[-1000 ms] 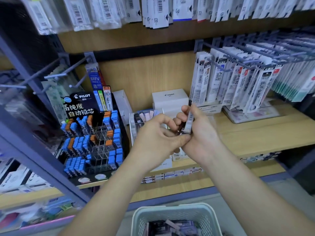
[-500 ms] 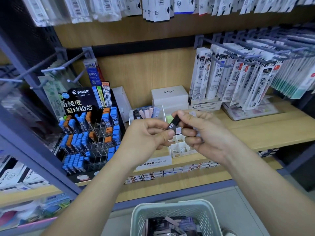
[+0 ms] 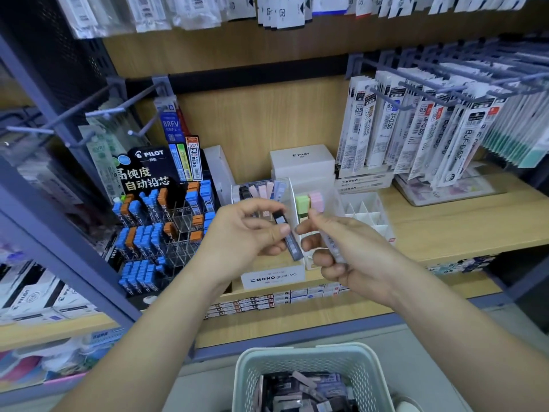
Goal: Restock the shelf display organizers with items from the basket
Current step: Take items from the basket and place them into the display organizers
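The white MONO box sits at the front edge of the shelf, and both hands are just above it. The left hand pinches a little dark case between its thumb and fingers, right over the box. The right hand is just to the right of the box. Its fingers are curled round a pale case. The two cases are close together.

Below the box, down low, is the basket with many more cases inside. Just behind the box, a row of small cases stands in a clear holder: black, pink and pale blue. To the right of the box is a white tray with open slots. Well to the left of the box is the Pilot stand, full of blue and orange packs.

I think the job now is to put the dark case away. It looks best to match it with the black ones behind the box. The case is tilted, so it should be turned to stand up first. Then it can slide straight down into its slot. It helps to hold it near the top, so the fingers do not bump the cases beside it. One case at a time is safer, with the right hand waiting off to the right of the box.
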